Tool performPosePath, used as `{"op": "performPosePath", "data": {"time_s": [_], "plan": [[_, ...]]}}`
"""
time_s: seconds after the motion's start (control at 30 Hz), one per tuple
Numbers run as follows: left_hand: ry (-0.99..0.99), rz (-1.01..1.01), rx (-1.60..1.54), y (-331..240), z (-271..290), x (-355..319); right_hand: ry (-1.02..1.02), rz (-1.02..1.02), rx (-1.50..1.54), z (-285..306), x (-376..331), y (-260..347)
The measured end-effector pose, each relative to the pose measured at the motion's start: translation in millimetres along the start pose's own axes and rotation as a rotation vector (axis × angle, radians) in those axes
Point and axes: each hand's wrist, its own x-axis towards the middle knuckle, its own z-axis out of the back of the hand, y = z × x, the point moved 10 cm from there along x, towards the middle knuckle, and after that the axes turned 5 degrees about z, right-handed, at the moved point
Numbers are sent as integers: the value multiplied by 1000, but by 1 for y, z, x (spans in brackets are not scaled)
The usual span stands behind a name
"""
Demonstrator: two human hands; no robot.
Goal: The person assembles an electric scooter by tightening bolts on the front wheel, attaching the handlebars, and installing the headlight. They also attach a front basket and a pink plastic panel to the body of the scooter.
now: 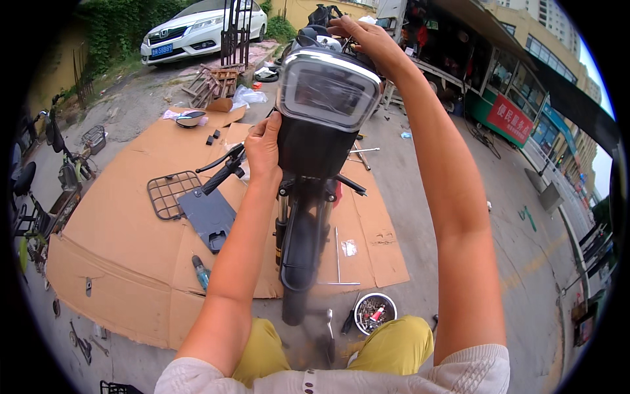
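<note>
1. Two hands flank the headlight [328,90], at the front of the bike [303,246].
2. Left hand [264,146]: fingers curled at the headlight's lower left edge; I cannot tell whether they clamp it.
3. Right hand [371,41]: fingers stretched behind its top; any grip is hidden.
4. Likely step: steadying or aligning the headlight; the next move calls for keeping it level.

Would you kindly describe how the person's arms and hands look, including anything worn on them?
Pale short sleeves with a textured pattern end above the elbows, leaving the forearms bare. The left hand and right hand wear no gloves, and no watch shows on either wrist.
</note>
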Motion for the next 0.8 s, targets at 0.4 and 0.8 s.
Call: {"op": "performPosePath", "data": {"time_s": [0.4, 0.8], "plan": [[-179, -280, 383, -4, -4, -4, -257, -39, 694, -16, -11, -67], [-180, -200, 408, 5, -2, -7, -272, -84, 760, -22, -29, -87]]}}
